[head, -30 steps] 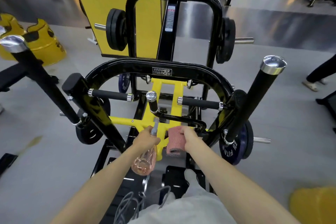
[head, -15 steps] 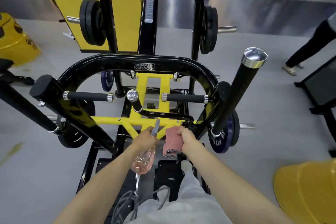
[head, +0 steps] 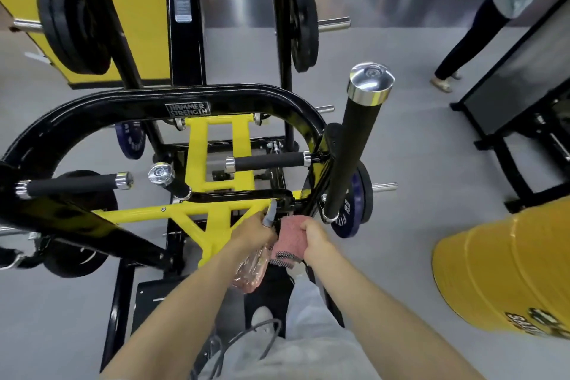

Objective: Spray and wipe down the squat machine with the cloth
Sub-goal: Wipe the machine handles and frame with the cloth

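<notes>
Presently, the left hand [head: 253, 233] grips a clear spray bottle [head: 251, 268] with pinkish liquid inside, its nozzle up against the yellow crossbar [head: 197, 210] of the squat machine [head: 123, 108]. The right hand [head: 314, 241] clutches the pink cloth [head: 288, 234], bunched in its fingers just right of that crossbar's end, beside the bottle.

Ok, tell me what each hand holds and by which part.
Left hand grips the spray bottle at its neck, under the trigger head. Right hand clutches the pink cloth by its right side.
</notes>
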`<state>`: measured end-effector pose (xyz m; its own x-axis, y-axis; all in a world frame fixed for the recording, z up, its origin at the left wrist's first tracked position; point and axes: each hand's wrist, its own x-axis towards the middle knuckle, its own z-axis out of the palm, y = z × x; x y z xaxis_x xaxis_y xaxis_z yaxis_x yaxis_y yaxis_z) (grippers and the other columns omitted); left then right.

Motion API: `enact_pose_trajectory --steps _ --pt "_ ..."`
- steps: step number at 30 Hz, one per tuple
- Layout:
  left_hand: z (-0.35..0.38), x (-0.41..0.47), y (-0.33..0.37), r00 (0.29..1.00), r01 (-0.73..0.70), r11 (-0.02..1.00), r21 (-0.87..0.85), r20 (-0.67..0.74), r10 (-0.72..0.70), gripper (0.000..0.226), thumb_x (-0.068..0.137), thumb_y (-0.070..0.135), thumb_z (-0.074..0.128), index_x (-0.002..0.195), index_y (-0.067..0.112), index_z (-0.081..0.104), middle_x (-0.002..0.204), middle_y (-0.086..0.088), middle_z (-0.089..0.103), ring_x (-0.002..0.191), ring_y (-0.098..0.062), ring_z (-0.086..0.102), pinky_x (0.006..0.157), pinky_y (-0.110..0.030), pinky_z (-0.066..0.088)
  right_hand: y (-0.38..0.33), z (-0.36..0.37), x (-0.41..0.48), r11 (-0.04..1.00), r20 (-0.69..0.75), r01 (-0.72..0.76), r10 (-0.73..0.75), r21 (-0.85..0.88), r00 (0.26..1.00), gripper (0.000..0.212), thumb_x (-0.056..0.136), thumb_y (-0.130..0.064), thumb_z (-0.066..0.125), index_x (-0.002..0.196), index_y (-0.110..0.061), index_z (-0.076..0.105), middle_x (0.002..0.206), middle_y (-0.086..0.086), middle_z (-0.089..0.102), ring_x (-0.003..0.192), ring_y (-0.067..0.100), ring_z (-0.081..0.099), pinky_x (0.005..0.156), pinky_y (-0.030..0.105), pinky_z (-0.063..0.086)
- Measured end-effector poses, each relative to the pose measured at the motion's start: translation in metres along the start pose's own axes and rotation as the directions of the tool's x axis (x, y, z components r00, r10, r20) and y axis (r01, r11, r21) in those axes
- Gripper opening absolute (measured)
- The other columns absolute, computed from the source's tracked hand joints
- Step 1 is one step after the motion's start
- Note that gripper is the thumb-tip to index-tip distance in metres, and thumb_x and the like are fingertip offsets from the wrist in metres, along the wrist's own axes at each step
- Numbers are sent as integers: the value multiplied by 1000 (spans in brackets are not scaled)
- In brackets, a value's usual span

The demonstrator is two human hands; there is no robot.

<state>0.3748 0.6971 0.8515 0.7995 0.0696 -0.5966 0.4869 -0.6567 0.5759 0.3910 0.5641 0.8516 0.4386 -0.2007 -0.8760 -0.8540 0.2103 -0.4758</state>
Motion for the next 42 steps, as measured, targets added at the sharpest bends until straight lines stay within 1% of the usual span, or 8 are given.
enact_pose_trajectory --steps 5,13,18,22,26,28,37,42 --pt "-21 3 -5 998 -13 988 -157 65 23 43 54 39 65 93 26 51 89 1 59 80 -23 58 69 -35 44 -14 2 10 999 51 -7 10 -51 999 30 93 -10 50 121 -1 55 119 17 59 106 30 59 87 38 52" --pt "-85 -18 50 958 -284 893 -349 -66 279 47 80 -3 60 114 27 50 98 -5 51 79 -15 48 66 -27 42 -33 29 -11 998 173 67 -64 -10 983 31 90 -12 50 118 -2 58 108 15 64 77 23 60 62 26 47" --pt "-130 -34 119 884 -461 780 -422 -297 362 39 78 -4 60 109 19 52 87 -3 55 72 -16 51 60 -21 46 -44 40 -25 993 268 70 -93 91 959 16 93 -9 50 80 -7 59 51 3 65 38 13 59 38 20 46" --pt "-147 -28 179 783 -617 702 -355 -367 503 44 85 9 64 123 22 48 107 -3 62 93 -13 60 73 -22 48 -54 39 -37 994 265 70 -88 79 960 18 89 1 45 78 -5 59 79 14 61 61 24 57 55 24 44" --pt "-135 -19 228 725 -689 628 -362 -336 601 41 87 6 67 104 33 40 88 -6 59 76 -8 57 65 -8 48 -62 35 -39 997 227 75 -82 36 970 13 89 0 47 89 -3 59 93 17 60 88 31 61 73 32 50" --pt "-124 -12 246 716 -698 627 -347 -318 621 43 85 5 69 104 31 41 84 -4 53 76 -13 55 73 -19 52 -66 34 -36 996 213 87 -87 8 973 16 87 0 50 100 0 59 99 19 62 103 34 62 86 38 49" --pt "-67 25 266 730 -652 735 -186 -414 544 47 92 1 57 134 -6 37 79 1 46 48 12 54 52 -7 44 -72 44 -25 994 205 106 -98 -29 974 41 89 -4 57 129 4 50 128 20 58 120 31 56 101 41 46" --pt "-65 18 268 677 -717 669 -194 -424 602 57 82 -4 67 129 -7 36 91 -12 50 64 -5 51 63 -3 42 -69 44 -20 992 206 115 -103 -50 973 42 89 -6 56 129 4 51 130 16 57 120 30 56 102 40 46"
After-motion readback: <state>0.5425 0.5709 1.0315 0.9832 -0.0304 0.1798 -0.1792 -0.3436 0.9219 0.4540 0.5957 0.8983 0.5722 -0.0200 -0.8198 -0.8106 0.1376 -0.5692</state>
